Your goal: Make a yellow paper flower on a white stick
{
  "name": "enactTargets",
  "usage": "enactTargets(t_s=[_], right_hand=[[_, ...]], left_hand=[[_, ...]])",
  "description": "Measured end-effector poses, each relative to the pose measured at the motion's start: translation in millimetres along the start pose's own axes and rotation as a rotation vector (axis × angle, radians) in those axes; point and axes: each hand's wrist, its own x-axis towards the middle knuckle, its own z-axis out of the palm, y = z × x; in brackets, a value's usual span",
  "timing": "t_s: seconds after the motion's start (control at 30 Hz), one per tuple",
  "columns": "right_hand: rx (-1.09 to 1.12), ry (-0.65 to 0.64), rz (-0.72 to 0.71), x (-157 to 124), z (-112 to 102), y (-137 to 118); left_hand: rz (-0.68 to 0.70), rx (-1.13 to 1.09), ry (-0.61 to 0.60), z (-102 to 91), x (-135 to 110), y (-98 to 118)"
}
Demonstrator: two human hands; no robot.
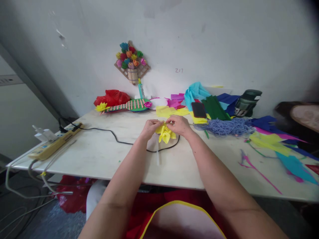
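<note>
Yellow flower is showing—left hand and right hand are both pinching a thin stem, probably winding; the next move calls for steady turning.

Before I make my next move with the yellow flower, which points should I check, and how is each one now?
1. Left hand and right hand both at the yellow flower: ok.
2. Flower firmly fixed: cannot tell; fingers cover its upper part.
3. Black cable away from the work spot: not ok, it loops close below the flower.
4. Phone apart from the hands: ok.
5. Power strip apart from the hands: ok.
</note>
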Motion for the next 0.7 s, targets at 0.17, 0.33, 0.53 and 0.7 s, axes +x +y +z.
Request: enactTargets(t_s=[0.17, 0.33, 0.53, 0.7], right_hand=[[-0.002, 0.002, -0.003, 0.1, -0.2, -1.4], [-0.023, -0.023, -0.011, -0.3, -2.1, -3.8], [-0.031, -0.050, -0.012, -0.7, -3.0, -3.8], [-0.074, -0.040, -0.026, -1.4, -2.3, -3.9]], left_hand=[[-0.007, -0.005, 0.006, 0.0, 0.3, -0.1], [0.009, 0.012, 0.001, -0.7, 0.1, -0.5], [0.014, 0.008, -0.015, -1.1, 0.6, -1.2], [0.032, 0.022, -0.014, -1.7, 1.7, -2.4]])
